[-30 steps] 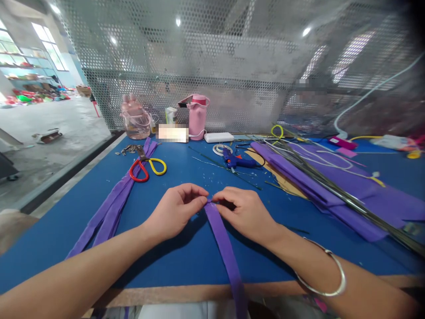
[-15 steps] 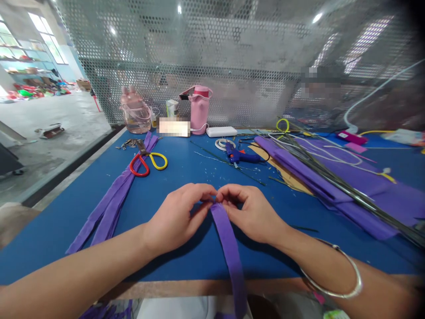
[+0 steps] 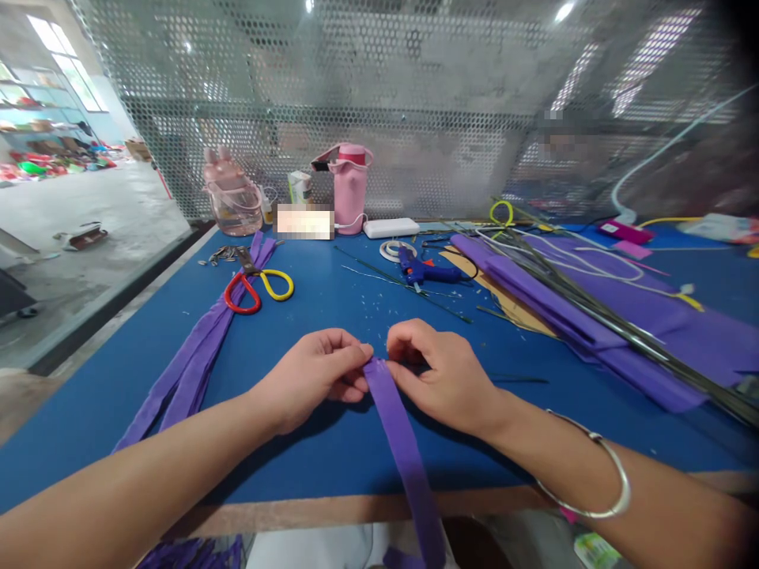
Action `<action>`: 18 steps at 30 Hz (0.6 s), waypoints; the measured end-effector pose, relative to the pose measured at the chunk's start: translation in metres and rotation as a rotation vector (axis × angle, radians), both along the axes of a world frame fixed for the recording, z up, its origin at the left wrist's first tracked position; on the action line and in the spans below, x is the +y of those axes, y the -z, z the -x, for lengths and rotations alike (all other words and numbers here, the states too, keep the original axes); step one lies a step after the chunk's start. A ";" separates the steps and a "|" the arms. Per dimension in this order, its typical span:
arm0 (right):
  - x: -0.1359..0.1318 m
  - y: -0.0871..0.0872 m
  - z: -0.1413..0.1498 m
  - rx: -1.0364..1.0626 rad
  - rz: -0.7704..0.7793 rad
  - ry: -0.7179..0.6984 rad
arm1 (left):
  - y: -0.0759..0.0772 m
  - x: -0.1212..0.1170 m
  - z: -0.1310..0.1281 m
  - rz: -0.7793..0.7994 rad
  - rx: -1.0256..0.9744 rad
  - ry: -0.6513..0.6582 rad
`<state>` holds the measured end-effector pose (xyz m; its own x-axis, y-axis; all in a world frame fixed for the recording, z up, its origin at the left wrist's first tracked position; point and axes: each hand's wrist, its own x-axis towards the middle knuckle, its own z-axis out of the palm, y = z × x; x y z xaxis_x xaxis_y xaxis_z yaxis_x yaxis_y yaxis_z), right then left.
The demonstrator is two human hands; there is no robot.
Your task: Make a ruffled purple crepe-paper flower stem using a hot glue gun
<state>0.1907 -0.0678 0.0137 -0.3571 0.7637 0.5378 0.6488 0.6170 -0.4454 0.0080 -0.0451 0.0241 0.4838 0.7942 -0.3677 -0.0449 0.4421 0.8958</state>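
A long purple fabric strip [image 3: 400,442] runs from between my hands down over the table's front edge. My left hand [image 3: 323,367] pinches its upper left corner between thumb and fingers. On the other side, my right hand [image 3: 436,371] has its thumb and curled forefinger at the strip's upper right edge; a small gap shows between that thumb and forefinger tip, and the other fingers are hidden behind. Scissors [image 3: 259,288] with one red and one yellow handle lie to the left, on top of more purple strips [image 3: 190,359].
A blue glue gun [image 3: 436,273] and a white tape roll [image 3: 391,250] lie beyond my hands. Folded purple fabric [image 3: 593,324] with dark stems [image 3: 640,340] covers the right side. A pink bottle [image 3: 349,190] and a clear jug [image 3: 234,205] stand at the back by perforated metal.
My hands have drawn slightly apart. The left has rolled so its thumb lies on top of the strip's end, and the right has come off the top edge to the strip's side.
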 end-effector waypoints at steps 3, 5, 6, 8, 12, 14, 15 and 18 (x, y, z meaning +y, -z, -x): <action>0.001 0.000 -0.002 -0.040 -0.138 -0.034 | 0.001 0.002 0.002 0.076 -0.059 0.003; 0.002 -0.002 -0.003 -0.097 -0.266 -0.058 | 0.003 0.003 0.003 0.069 -0.112 -0.029; 0.002 -0.003 -0.004 -0.129 -0.322 -0.067 | 0.003 0.003 0.003 0.058 -0.136 -0.043; 0.001 -0.004 -0.005 -0.173 -0.390 -0.083 | 0.004 0.004 0.004 0.027 -0.165 -0.056; 0.000 -0.002 -0.005 -0.110 -0.413 -0.087 | 0.004 0.002 0.003 -0.109 -0.144 -0.038; 0.000 -0.001 -0.005 -0.067 -0.411 -0.069 | 0.003 0.000 0.003 -0.200 -0.121 -0.023; -0.001 0.000 -0.004 -0.054 -0.404 -0.063 | 0.003 -0.001 0.003 -0.247 -0.108 -0.015; -0.003 0.001 -0.003 -0.024 -0.373 -0.064 | 0.003 -0.004 0.005 -0.394 -0.063 0.007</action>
